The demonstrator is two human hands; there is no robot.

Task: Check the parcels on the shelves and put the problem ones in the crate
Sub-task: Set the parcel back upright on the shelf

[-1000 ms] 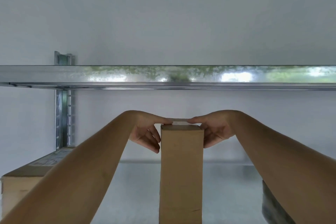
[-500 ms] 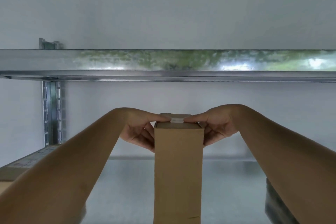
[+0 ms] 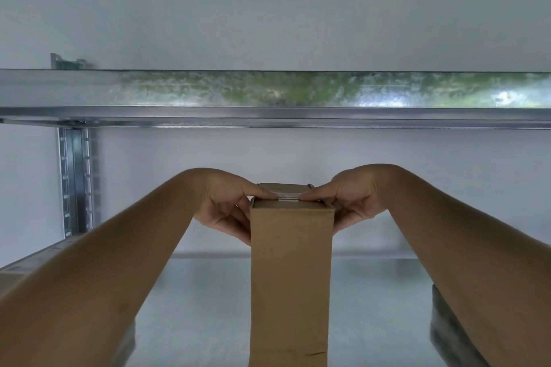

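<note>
A tall, narrow brown cardboard parcel [image 3: 290, 277] stands upright in the middle of the metal shelf [image 3: 202, 301]. My left hand [image 3: 228, 205] grips its upper left side, thumb lying across the taped top. My right hand [image 3: 351, 201] grips the upper right side the same way, its thumb meeting the left one over the clear tape on the top flaps. The parcel's bottom end runs out of view. No crate is in view.
A galvanised shelf beam [image 3: 268, 95] crosses overhead, with an upright post [image 3: 74, 182] at the left. Another cardboard box [image 3: 12, 275] lies at the far left, partly behind my forearm. A dark grey object [image 3: 444, 325] sits at the right behind my right arm. A white wall stands behind.
The view has shifted so the beam and post sit higher and further left. More of the parcel's top shows now. Both hands keep their hold on it.
</note>
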